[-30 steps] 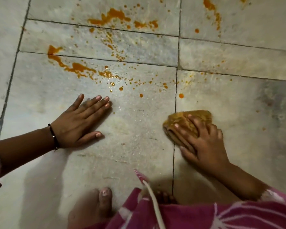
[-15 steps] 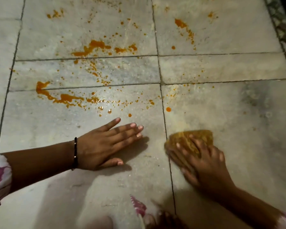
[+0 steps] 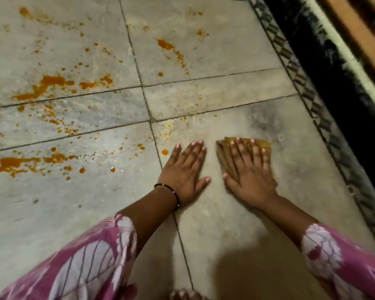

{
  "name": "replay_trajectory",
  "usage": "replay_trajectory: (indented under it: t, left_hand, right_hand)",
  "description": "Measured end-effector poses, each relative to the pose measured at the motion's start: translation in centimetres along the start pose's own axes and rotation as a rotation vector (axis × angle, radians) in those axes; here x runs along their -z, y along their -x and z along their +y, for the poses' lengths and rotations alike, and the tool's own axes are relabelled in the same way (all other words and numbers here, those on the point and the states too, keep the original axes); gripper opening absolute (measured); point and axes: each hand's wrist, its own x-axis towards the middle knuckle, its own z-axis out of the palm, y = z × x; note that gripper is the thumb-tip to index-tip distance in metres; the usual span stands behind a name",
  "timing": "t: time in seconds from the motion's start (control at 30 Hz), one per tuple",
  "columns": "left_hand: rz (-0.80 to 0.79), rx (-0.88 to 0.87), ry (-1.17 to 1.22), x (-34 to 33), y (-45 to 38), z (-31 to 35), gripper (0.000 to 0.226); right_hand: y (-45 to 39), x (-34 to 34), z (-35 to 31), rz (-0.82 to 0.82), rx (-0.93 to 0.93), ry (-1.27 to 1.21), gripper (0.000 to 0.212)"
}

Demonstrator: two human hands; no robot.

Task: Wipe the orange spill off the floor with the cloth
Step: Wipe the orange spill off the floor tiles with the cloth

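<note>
Orange spill (image 3: 54, 82) lies in splashes and drops over the grey floor tiles (image 3: 74, 202), with more streaks of it at the far left and near the top centre. One round drop (image 3: 164, 152) sits just left of my left hand (image 3: 183, 172), which rests flat on the floor, fingers together, holding nothing. My right hand (image 3: 250, 172) presses flat on a folded, orange-stained cloth (image 3: 262, 144), fingers spread over it. The cloth lies on a mostly clean tile, right of the spill. The two hands are side by side, a few centimetres apart.
A black-and-white patterned border strip (image 3: 312, 100) runs diagonally along the right, with a dark rug or raised edge (image 3: 344, 83) beyond it. Pink patterned sleeves (image 3: 85, 260) cover both my forearms. My toes (image 3: 184, 294) show at the bottom edge.
My left hand has shifted right across the tile joint to lie beside my right hand. The view has swung right, bringing in the border strip. The cloth stays under my right hand.
</note>
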Motion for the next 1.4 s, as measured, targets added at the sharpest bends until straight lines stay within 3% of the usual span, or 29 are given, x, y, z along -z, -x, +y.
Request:
replay_trajectory:
  t: [0.07,0.13,0.3,0.37,0.47,0.6,0.67,0.8,0.87,1.07,1.13,1.23,1.33,1.4]
  left_hand:
    - [0.061,-0.004,0.019,-0.6,0.3,0.0,0.075]
    - [0.123,-0.063,0.022,-0.9,0.5,-0.3,0.071]
    - [0.136,-0.140,0.049,-1.5,1.6,-0.1,0.067]
    - [0.136,-0.144,0.047,-1.6,1.7,-0.2,0.067]
    - [0.139,-0.152,0.049,-1.7,1.4,-0.3,0.067]
    - [0.152,-0.155,0.051,-1.9,1.5,-0.3,0.067]
    - [0.161,-0.160,0.048,-1.9,1.4,-0.3,0.066]
    - [0.163,-0.155,0.043,-1.9,1.4,-0.3,0.065]
    - [0.159,-0.150,0.042,-1.9,1.4,-0.3,0.066]
    - [0.158,-0.170,0.052,-1.9,2.3,-1.0,0.066]
    - [0.165,-0.182,0.050,-1.9,3.1,-1.5,0.066]
    - [0.177,-0.195,0.051,-2.1,3.8,-1.8,0.066]
    - [0.171,-0.181,0.059,-2.0,3.8,-1.7,0.067]
    - [0.162,-0.177,0.053,-1.8,3.8,-1.5,0.068]
  right_hand:
    - [1.9,-0.3,1.5,-0.009,0.048,-0.020,0.076]
    - [4.3,-0.7,4.0,-0.027,-0.027,-0.039,0.075]
    - [0.1,-0.2,7.6,-0.037,-0.605,-0.129,0.072]
    - [-4.2,0.6,6.9,-0.025,-0.695,-0.196,0.069]
    - [-6.6,1.1,5.1,-0.064,-0.530,-0.196,0.070]
    - [-0.8,0.4,6.0,-0.030,-0.135,-0.033,0.074]
    - [0.9,0.3,8.4,-0.008,-0.158,-0.053,0.076]
    - [-3.1,0.4,10.3,0.062,-0.540,-0.116,0.074]
    - [-6.1,1.0,9.0,0.057,-0.580,-0.090,0.071]
    - [-4.5,1.3,4.0,-0.001,-0.096,0.059,0.074]
    - [-1.7,0.6,5.2,0.027,-0.048,0.056,0.072]
    - [-0.1,0.3,8.8,0.033,-0.279,-0.030,0.072]
    - [-3.7,0.7,9.9,0.085,-0.553,-0.052,0.070]
    - [-7.0,1.2,8.8,0.088,-0.619,-0.050,0.065]
